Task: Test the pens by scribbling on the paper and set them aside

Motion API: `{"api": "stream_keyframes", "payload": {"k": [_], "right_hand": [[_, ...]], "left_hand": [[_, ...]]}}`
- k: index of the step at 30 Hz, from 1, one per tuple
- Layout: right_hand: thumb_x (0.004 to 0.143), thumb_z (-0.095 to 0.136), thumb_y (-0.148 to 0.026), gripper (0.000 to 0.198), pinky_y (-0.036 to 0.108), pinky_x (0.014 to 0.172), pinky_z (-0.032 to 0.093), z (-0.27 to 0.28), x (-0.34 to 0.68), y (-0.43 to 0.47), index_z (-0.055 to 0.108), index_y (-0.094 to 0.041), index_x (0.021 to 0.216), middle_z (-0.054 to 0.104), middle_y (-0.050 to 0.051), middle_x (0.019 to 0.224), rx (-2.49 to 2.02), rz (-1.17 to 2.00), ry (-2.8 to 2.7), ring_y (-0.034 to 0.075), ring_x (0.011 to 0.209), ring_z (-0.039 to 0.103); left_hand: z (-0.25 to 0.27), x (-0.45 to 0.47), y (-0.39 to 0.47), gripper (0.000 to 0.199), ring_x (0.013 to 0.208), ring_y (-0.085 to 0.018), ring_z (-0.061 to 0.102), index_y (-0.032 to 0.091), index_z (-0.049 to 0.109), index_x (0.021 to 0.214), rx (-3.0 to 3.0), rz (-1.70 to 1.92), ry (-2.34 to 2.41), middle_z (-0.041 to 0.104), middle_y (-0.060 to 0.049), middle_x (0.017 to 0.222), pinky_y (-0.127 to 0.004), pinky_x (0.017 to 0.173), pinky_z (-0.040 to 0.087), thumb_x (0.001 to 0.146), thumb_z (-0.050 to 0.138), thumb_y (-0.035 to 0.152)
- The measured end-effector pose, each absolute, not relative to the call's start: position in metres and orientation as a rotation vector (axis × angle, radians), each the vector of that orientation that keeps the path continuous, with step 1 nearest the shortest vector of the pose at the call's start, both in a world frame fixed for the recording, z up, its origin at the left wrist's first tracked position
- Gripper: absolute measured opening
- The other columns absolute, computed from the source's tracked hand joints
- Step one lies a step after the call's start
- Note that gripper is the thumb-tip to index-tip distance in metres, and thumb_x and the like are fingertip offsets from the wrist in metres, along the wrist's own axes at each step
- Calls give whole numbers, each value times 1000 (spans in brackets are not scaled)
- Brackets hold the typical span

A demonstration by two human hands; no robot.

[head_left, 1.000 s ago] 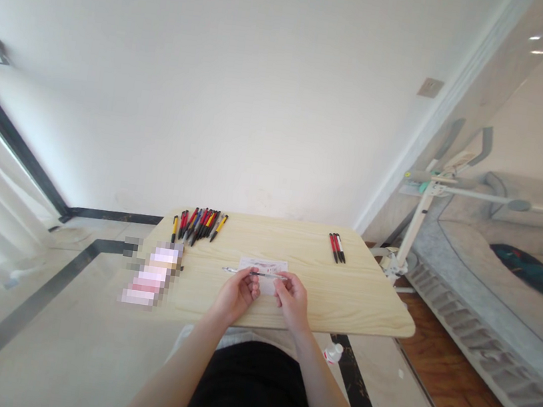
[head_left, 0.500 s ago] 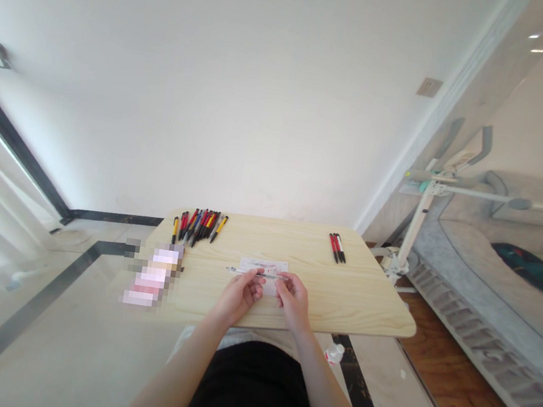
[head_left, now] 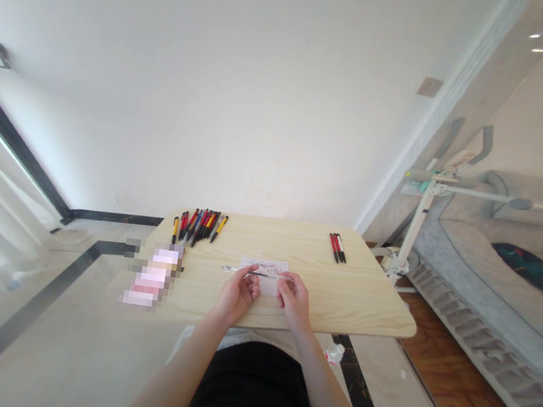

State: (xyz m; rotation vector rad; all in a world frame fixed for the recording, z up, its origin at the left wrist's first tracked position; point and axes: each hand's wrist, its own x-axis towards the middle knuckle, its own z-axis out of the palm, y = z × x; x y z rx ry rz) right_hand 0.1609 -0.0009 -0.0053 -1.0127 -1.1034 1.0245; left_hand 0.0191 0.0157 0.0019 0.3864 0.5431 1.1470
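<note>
A thin pen refill (head_left: 269,275), pale with a dark stretch, lies level between my two hands above the table. Its left end sticks out past my left hand (head_left: 239,291), whose thumb and forefinger pinch it while the other fingers curl in. My right hand (head_left: 293,299) pinches it close to the right end. Beneath the hands a small printed paper slip (head_left: 267,287) lies on the wooden table (head_left: 363,304), partly covered. The fingers hide parts of the refill, so its exact ends are hard to make out.
Several pens (head_left: 200,226) in red, yellow, black and grey lie bunched at the back left. Two or three red and white pens (head_left: 337,247) lie at the back right. A blurred-out pinkish object (head_left: 154,276) sits at the left edge. On the floor is a white bottle (head_left: 334,354).
My left hand has shifted slightly left, and the gap between the hands is wider. More of the thin refill shows between them. The pens on the table have stayed put.
</note>
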Motion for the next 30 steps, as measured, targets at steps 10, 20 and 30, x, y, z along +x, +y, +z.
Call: {"api": "stream_keyframes", "payload": {"k": [10, 20, 30], "right_hand": [[75, 55, -38, 26, 16, 33, 29, -3, 161, -3, 52, -16, 89, 46, -7, 50, -993, 1026, -1093, 5, 37, 36], [75, 55, -38, 26, 16, 34, 29, -4, 161, -2, 52, -17, 88, 47, -7, 49, -999, 1024, -1088, 5, 37, 37], [76, 55, -37, 24, 16, 34, 28, -5, 161, -2, 52, -16, 88, 45, -7, 49, -998, 1016, -1097, 5, 37, 37]], "left_hand": [[1, 20, 15, 17, 48, -8, 51, 11, 58, 83, 431, 1134, 570, 61, -5, 65, -20, 47, 42, 73, 54, 24], [2, 21, 15, 20, 48, -8, 50, 11, 58, 86, 469, 1134, 575, 60, -4, 65, -19, 47, 39, 74, 52, 26], [1, 22, 15, 14, 56, -9, 52, 12, 58, 76, 460, 1182, 526, 60, -5, 74, -22, 53, 42, 75, 51, 24]]}}
